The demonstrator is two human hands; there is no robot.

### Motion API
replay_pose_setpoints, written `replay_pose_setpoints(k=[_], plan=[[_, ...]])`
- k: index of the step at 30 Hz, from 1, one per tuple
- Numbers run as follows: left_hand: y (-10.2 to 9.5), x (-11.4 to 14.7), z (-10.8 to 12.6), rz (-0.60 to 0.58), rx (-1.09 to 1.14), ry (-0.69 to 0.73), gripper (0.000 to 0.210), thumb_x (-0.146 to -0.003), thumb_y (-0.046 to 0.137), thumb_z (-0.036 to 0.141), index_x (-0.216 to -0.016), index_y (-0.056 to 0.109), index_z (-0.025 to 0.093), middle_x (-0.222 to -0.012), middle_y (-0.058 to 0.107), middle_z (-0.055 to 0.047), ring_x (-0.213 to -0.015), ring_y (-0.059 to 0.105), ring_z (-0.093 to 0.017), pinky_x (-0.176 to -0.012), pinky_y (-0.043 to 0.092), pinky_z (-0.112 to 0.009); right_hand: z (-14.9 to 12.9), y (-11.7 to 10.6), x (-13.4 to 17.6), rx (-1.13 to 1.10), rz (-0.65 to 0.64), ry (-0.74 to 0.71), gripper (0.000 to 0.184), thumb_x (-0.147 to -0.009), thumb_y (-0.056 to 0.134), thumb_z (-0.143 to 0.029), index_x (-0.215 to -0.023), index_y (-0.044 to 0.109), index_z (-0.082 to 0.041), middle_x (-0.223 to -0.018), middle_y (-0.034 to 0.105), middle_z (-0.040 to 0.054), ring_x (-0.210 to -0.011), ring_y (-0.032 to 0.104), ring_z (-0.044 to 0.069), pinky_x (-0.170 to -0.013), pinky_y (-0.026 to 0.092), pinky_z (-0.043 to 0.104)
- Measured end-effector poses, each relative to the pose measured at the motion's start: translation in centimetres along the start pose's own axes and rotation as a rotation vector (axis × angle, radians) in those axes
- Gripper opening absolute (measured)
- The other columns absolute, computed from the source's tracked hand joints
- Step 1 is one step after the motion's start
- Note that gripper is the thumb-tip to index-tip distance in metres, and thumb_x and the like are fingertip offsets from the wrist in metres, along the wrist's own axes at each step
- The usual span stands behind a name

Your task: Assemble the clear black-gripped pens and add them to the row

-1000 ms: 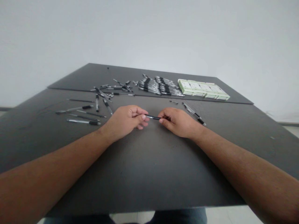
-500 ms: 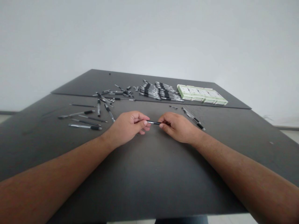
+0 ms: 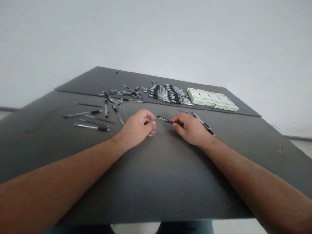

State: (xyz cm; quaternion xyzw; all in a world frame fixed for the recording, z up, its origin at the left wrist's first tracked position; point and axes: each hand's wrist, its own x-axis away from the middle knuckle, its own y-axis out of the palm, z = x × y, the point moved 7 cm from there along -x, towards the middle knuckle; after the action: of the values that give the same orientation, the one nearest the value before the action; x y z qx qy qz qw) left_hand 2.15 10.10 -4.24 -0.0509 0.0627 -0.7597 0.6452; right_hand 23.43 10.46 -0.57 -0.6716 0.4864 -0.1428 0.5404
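My right hand (image 3: 188, 127) pinches a black-and-clear pen (image 3: 165, 120) near one end, and its other end points left toward my left hand. A small gap separates that free end from my left hand (image 3: 140, 126). My left hand is loosely curled, thumb and fingertips a little apart, with nothing visible between them. Just beyond my right hand lie a few pens (image 3: 203, 123) side by side and a small clear pen part (image 3: 183, 111). To the left of my left hand, a pen with a black grip (image 3: 118, 113) lies slanted on the table.
Loose pens and thin refills (image 3: 91, 127) are spread at the left. Behind them is a jumbled heap of pen parts (image 3: 126, 93). Neat rows of pens (image 3: 168, 93) lie at the back, beside pale green boxes (image 3: 212, 99). A seam crosses the dark table (image 3: 156, 182).
My left hand has let go of the pen and its fingers have parted slightly. The pen stays in my right hand, its free end now exposed and tilted upward. The view has shifted slightly.
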Motion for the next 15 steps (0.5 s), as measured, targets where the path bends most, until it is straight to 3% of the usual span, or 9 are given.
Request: replay_pose_setpoints(k=[7,15], plan=[[0.9,0.7,1.0,-0.06,-0.256,0.215,0.008,-0.097,0.066,0.015,-0.095,0.063,0.023,-0.078,0.074,0.001,-0.07,0.074,-0.017,-0.068,0.056,-0.031,2.1,-0.7,-1.4,0.145,0.059,0.066,0.024,-0.1,0.061,-0.023,-0.113,0.081,-0.019,-0.1,0.077,0.0108,-0.096,0.071,0.027,-0.091,0.056,0.039],[0.9,1.0,2.0,-0.053,-0.347,0.256,0.007,-0.095,0.067,0.016,-0.094,0.067,0.023,-0.081,0.076,0.001,-0.077,0.071,-0.018,-0.073,0.049,-0.033,2.5,1.1,-11.0,0.404,-0.039,0.093,0.035,-0.1,0.061,-0.017,-0.125,0.085,-0.013,-0.12,0.08,0.0183,-0.115,0.073,0.03,-0.108,0.056,0.041]])
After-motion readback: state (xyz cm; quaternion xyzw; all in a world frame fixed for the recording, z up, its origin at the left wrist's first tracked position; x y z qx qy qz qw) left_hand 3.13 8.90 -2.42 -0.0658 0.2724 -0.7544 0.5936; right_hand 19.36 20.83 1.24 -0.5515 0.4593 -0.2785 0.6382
